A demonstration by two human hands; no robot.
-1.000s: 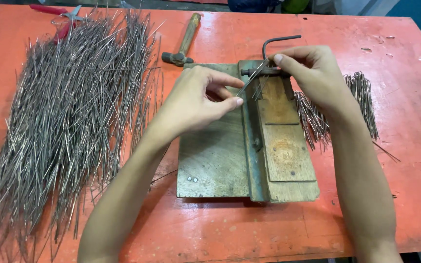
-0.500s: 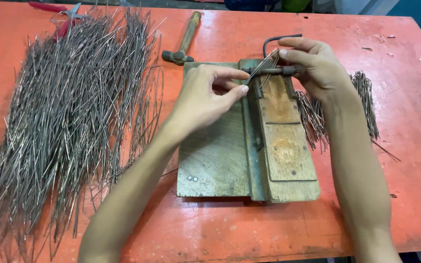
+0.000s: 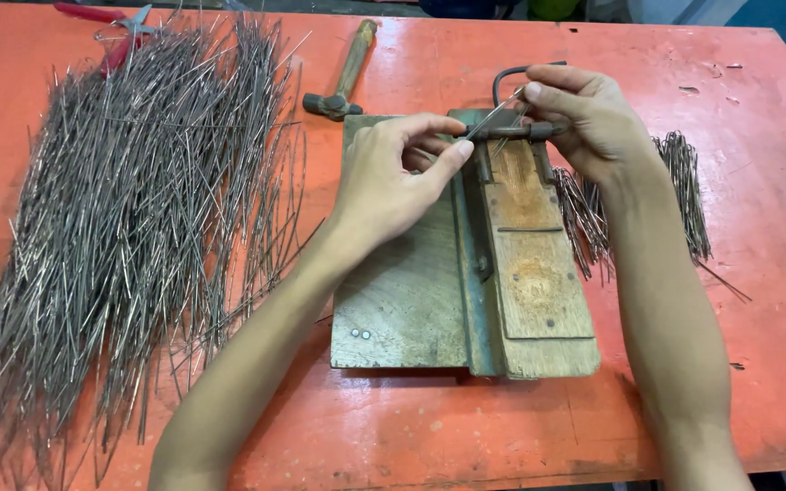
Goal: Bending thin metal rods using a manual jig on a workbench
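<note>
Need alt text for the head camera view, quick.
Both hands pinch a thin wire over a wooden jig on an orange table: left hand, right hand. Wire piles lie alongside; a hammer sits behind.

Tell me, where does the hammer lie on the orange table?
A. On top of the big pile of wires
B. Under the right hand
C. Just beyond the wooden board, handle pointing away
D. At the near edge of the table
C: the hammer lies on the table beyond the wooden board, its handle angled away, beside the wire pile.
</note>
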